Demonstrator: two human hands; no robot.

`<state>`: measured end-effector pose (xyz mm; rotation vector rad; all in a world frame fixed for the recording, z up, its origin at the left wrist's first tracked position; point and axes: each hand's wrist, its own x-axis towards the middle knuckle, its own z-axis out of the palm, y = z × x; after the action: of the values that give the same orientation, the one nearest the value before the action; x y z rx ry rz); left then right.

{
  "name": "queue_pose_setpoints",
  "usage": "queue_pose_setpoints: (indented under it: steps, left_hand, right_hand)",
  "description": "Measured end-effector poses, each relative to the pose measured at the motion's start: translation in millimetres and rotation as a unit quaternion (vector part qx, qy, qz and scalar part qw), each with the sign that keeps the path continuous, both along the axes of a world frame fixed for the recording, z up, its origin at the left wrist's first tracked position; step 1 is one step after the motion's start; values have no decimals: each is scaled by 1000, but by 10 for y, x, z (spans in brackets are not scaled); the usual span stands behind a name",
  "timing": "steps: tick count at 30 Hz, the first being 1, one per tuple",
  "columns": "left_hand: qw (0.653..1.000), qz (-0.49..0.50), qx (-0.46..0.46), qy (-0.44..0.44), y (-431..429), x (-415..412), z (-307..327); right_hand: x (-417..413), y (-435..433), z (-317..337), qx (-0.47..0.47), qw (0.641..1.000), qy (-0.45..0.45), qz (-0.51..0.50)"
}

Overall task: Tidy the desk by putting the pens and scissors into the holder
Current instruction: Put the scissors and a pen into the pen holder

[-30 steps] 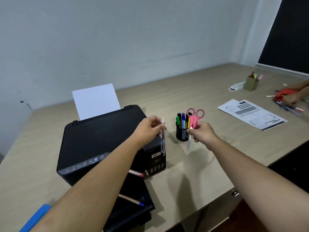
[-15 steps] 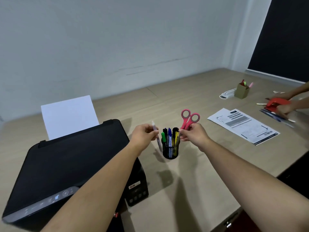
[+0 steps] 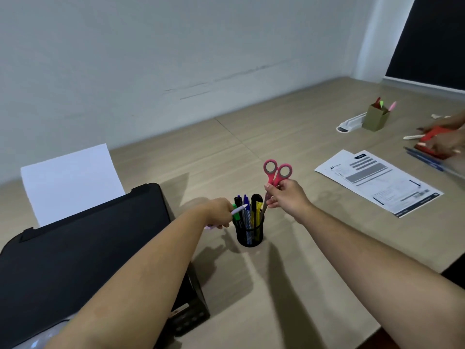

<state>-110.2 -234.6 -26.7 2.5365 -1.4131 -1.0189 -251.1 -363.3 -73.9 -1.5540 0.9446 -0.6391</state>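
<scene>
A black mesh holder (image 3: 249,234) stands on the wooden desk, with several pens and markers upright in it. My right hand (image 3: 286,197) grips pink-handled scissors (image 3: 276,172) by the lower handles, blades pointing down into the holder's right side. My left hand (image 3: 220,212) holds a pale lilac pen (image 3: 239,209) tilted nearly level, its tip over the holder's left rim beside a green marker.
A black printer (image 3: 83,250) with a white sheet (image 3: 70,180) fills the left. A printed document (image 3: 377,181) lies at the right. Farther right, another person's hands (image 3: 448,139) work on a red object beside a cardboard pen box (image 3: 376,118) and loose pens.
Both hands moved over the holder. The scissors' blades dropped into its right side. The lilac pen swung from hanging upright to nearly level at the left rim. The view shifted right.
</scene>
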Motion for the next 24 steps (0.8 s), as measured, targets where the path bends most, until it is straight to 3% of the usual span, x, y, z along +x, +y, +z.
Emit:
queue_pose_setpoints:
  steps: [5, 11, 24]
  left_hand:
    - [999, -43, -8, 4, -128, 41, -74]
    - [985, -111, -34, -128, -231, 108, -119]
    - [985, -2, -170, -27, -295, 211, -265]
  right_hand:
    - [43, -51, -88, -5, 1000, 13, -7]
    - [154, -31, -169, 25, 1000, 2, -1]
    - [148, -43, -385, -27, 992, 119, 26]
